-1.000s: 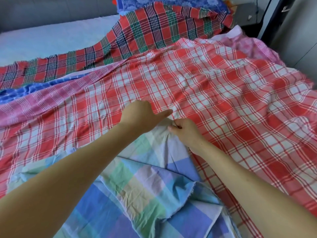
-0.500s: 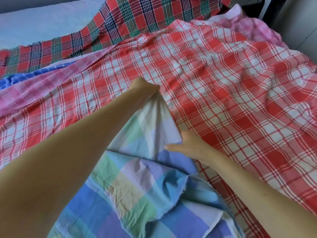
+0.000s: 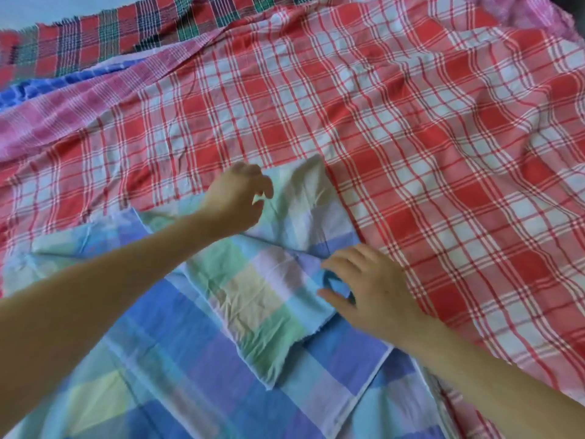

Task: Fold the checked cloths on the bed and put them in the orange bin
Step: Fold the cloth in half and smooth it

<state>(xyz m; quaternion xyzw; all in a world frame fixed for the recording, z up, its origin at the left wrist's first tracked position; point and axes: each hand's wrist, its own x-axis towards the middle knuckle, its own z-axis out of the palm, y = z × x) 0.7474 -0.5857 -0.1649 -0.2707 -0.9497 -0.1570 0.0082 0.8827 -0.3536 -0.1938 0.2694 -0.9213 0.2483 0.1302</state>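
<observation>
left grip (image 3: 235, 201): released, fingers loosely curled above the pastel cloth's (image 3: 259, 289) far corner
right grip (image 3: 373, 289): released, fingers spread on its fold
pastel cloth: lies atop the red checked cloth (image 3: 411, 137)

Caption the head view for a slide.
Left hand and right hand over a pastel checked cloth lying on a red-and-white checked cloth.

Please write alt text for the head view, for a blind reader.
A pastel blue-green checked cloth lies on a red-and-white checked cloth. The left hand, loosely curled, is over its far corner; the right hand rests on a fold.
</observation>
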